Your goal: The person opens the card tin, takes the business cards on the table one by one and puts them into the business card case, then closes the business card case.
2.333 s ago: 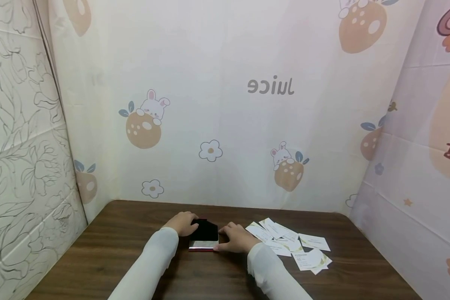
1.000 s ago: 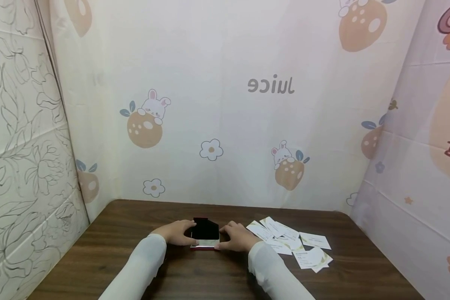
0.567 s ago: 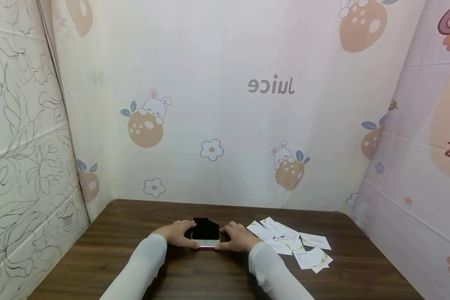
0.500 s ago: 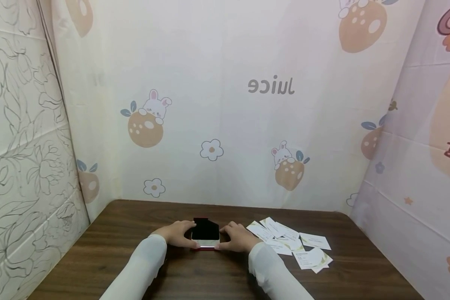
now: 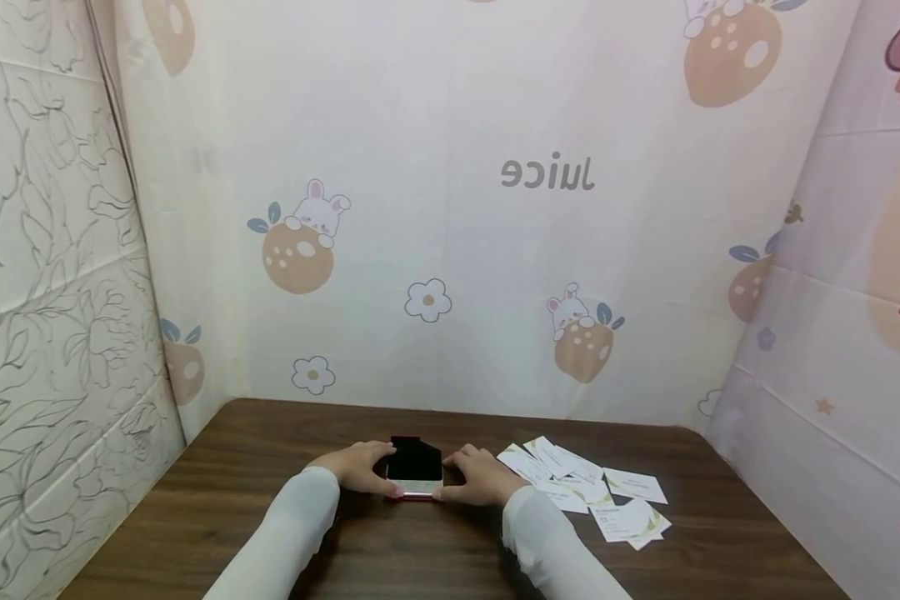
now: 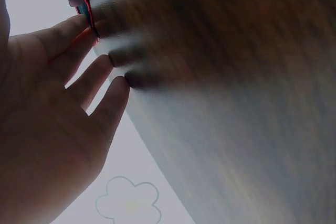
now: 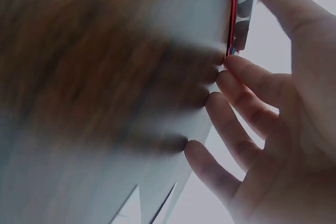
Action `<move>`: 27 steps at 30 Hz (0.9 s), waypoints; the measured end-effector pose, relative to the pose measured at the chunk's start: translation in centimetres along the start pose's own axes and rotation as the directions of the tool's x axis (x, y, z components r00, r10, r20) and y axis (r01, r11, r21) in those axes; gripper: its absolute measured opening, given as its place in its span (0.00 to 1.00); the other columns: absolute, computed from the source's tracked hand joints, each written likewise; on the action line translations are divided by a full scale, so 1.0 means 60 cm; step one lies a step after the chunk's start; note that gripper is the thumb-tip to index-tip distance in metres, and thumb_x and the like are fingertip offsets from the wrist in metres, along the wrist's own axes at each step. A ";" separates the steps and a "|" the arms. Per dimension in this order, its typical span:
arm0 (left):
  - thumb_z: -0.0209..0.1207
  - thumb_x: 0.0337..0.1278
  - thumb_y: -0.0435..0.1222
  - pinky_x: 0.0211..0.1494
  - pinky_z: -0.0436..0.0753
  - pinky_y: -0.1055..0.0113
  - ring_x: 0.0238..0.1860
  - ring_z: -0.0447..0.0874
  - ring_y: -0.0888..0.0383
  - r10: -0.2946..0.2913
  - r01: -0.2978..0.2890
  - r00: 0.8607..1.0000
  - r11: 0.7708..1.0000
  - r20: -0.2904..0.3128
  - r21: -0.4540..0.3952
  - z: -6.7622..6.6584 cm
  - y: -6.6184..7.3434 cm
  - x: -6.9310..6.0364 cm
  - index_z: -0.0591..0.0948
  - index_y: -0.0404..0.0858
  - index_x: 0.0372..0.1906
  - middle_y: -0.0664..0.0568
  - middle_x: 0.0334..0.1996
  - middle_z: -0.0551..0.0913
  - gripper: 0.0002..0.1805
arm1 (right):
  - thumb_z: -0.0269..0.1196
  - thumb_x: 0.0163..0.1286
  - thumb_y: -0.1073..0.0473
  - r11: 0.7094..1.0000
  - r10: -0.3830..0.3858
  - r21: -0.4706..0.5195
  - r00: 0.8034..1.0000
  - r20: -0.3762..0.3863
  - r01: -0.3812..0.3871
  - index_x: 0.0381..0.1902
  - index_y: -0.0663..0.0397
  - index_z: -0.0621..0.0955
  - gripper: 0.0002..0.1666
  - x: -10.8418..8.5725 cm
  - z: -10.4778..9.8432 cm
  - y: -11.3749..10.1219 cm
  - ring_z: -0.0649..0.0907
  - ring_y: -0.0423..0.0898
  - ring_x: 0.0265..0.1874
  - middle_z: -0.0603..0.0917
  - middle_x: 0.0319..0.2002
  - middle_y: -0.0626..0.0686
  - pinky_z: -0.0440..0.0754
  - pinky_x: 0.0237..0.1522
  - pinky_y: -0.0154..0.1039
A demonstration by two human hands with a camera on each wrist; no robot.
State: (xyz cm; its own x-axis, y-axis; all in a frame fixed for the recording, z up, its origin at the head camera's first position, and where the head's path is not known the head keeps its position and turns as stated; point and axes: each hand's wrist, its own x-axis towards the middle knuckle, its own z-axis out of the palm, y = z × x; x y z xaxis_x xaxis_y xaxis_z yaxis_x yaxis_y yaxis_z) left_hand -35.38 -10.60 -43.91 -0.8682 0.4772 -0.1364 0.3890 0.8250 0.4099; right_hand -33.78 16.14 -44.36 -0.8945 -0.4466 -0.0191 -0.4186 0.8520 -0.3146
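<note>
A small black case with a silver front part and a red edge (image 5: 414, 463) lies on the table between both hands. At its left side is the left hand (image 5: 356, 468), thumb on the front corner and fingers along the side. The right hand (image 5: 480, 477) holds the opposite side the same way. In the left wrist view the fingertips of the left hand (image 6: 58, 93) touch the red edge (image 6: 86, 3) and the table. The right wrist view shows the right hand (image 7: 273, 108) with its thumb and a fingertip at the case (image 7: 242, 17), other fingertips resting on the table.
Several white cards with green-gold marks (image 5: 622, 521) lie loosely spread and overlapping on the wooden table (image 5: 195, 500), right of the right hand. A printed curtain (image 5: 450, 208) hangs behind the table, with more cloth on both sides.
Since the oldest frame the left hand has shifted left and its thumb has come to the case's front corner. The right hand has hardly moved. The whole view has shifted slightly.
</note>
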 end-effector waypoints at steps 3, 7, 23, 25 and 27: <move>0.67 0.51 0.61 0.69 0.65 0.42 0.72 0.63 0.43 -0.002 0.002 1.000 1.000 0.005 0.001 -0.001 0.000 0.001 0.70 0.40 0.72 0.44 0.71 0.68 0.47 | 0.62 0.66 0.31 1.000 -0.008 -0.010 1.000 0.009 0.008 0.62 0.53 0.80 0.39 0.000 -0.001 0.001 0.75 0.53 0.56 0.77 0.53 0.51 0.75 0.58 0.54; 0.67 0.51 0.61 0.69 0.65 0.42 0.72 0.62 0.44 -0.010 0.010 1.000 1.000 0.008 0.001 0.000 0.000 0.003 0.70 0.41 0.72 0.44 0.71 0.68 0.47 | 0.60 0.70 0.33 0.999 -0.031 0.014 0.999 0.033 0.031 0.62 0.56 0.79 0.37 -0.002 -0.012 -0.001 0.76 0.54 0.57 0.78 0.54 0.52 0.74 0.59 0.54; 0.68 0.52 0.58 0.69 0.65 0.42 0.72 0.63 0.43 0.007 -0.007 1.000 1.000 0.005 -0.001 -0.008 0.002 0.000 0.71 0.39 0.71 0.43 0.71 0.68 0.45 | 0.63 0.72 0.46 0.996 0.010 0.091 0.999 -0.045 -0.006 0.64 0.64 0.75 0.33 -0.038 -0.078 0.061 0.77 0.60 0.58 0.77 0.57 0.62 0.74 0.58 0.58; 0.68 0.52 0.58 0.69 0.64 0.42 0.72 0.63 0.43 0.003 -0.003 1.000 1.000 0.008 0.000 -0.009 0.002 0.000 0.71 0.39 0.71 0.43 0.71 0.68 0.45 | 0.64 0.72 0.46 0.996 0.058 0.078 0.996 -0.067 -0.053 0.64 0.63 0.75 0.32 -0.044 -0.085 0.074 0.77 0.60 0.58 0.77 0.57 0.62 0.74 0.58 0.59; 0.68 0.52 0.58 0.69 0.64 0.42 0.72 0.62 0.43 -0.002 0.002 1.000 1.000 0.012 -0.002 -0.010 0.001 0.000 0.70 0.40 0.71 0.43 0.71 0.68 0.45 | 0.64 0.72 0.47 0.994 0.101 0.062 0.991 -0.093 -0.095 0.63 0.63 0.76 0.31 -0.050 -0.091 0.086 0.77 0.61 0.58 0.78 0.57 0.62 0.74 0.58 0.60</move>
State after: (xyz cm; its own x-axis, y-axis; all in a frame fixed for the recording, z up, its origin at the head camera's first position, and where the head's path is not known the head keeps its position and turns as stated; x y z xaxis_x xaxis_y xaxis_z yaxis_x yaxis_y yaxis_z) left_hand -35.54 -10.73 -43.36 -0.8652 0.4792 -0.1475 0.3869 0.8251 0.4116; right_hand -34.13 23.37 -40.77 -0.9428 -0.3312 0.0378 -0.3211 0.8721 -0.3693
